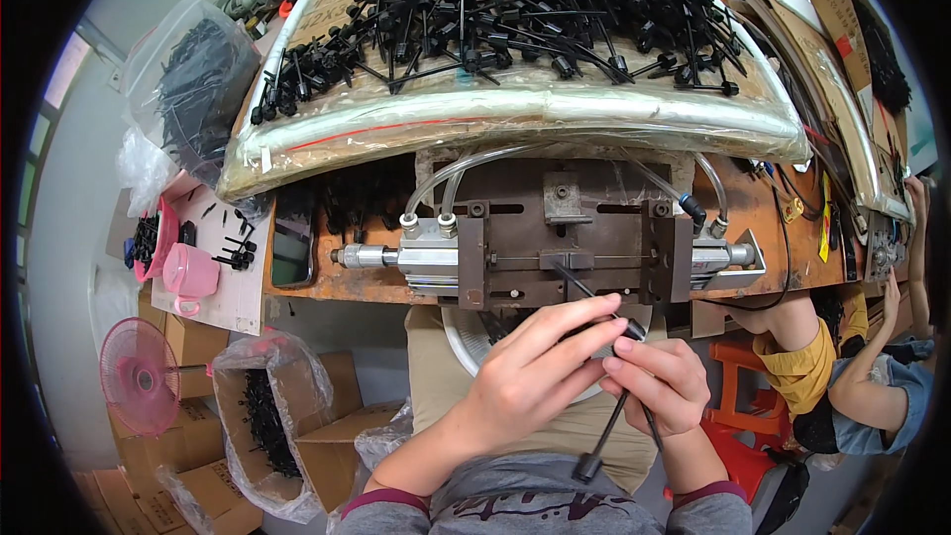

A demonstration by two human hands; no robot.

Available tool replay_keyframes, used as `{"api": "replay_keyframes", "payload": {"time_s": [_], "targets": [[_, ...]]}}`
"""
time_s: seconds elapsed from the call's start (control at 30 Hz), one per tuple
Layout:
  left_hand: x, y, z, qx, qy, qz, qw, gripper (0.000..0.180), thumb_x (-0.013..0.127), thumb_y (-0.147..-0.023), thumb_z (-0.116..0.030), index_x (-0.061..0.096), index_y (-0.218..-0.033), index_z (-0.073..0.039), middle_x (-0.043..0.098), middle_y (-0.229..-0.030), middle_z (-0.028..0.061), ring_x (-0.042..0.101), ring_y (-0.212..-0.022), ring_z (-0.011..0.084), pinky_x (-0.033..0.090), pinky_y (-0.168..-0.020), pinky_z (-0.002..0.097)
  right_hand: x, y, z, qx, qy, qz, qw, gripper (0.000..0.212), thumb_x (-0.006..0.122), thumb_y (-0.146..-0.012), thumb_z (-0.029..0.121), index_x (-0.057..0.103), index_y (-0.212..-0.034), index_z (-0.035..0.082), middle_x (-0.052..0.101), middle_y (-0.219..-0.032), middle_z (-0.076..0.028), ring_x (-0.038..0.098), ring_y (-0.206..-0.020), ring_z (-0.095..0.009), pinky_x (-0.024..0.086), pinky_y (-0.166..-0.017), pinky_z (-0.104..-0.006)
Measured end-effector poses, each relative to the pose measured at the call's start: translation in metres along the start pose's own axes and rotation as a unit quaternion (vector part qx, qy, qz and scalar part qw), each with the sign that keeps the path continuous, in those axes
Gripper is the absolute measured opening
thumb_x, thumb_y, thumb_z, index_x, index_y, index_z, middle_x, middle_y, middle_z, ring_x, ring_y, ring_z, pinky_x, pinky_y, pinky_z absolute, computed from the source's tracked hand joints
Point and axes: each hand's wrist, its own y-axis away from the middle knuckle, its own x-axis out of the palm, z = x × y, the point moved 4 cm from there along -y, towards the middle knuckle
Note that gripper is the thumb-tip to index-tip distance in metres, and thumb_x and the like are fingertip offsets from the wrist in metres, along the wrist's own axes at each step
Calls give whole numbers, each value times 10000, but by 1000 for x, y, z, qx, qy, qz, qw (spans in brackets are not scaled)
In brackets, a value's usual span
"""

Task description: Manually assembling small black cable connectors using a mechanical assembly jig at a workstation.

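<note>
Head view:
Left hand (530, 372): fingers stretched out, tips pinching the upper end of a black tie (606, 322), just under the press
Right hand (659, 381): closed around black ties, thumb and forefinger at the head (634, 329); one strap end (591, 461) hangs down below the fist
Tie position: between both hands, over the lap, its thin tip reaching up to the press
Press (565, 238): metal jig with air cylinder (381, 256) and clear hoses (466, 170), on the bench edge
Pile (515, 15): loose black ties on plastic-wrapped cardboard, behind the press
Bag (263, 416): more ties, on the floor, left
Pink cup (188, 272): left, on white board
Fan (139, 376): pink, lower left
Co-worker (842, 376): seated at right, yellow sleeve
</note>
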Motion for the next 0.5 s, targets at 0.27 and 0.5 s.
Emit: {"api": "replay_keyframes", "payload": {"time_s": [0.27,0.5], "targets": [[0,13,13,-35,-25,4,999,485,841,-615,-51,689,-1075,-25,632,-1101,123,631,-982,240,543,-811,334,13,4,-12,113,-187,14,976,235,737,-719,-21,729,-951,16,712,-983,-125,647,-701,-211,511,-593,-295],[5,12,23,-83,118,72,987,581,899,-613,-158,668,-1125,-5,621,-1114,122,623,-991,236,545,-818,336,38,23,-35,280,-541,-52,791,177,682,-887,131,708,-882,-43,696,-932,-178,661,-740,-213,556,-613,-277]]}}
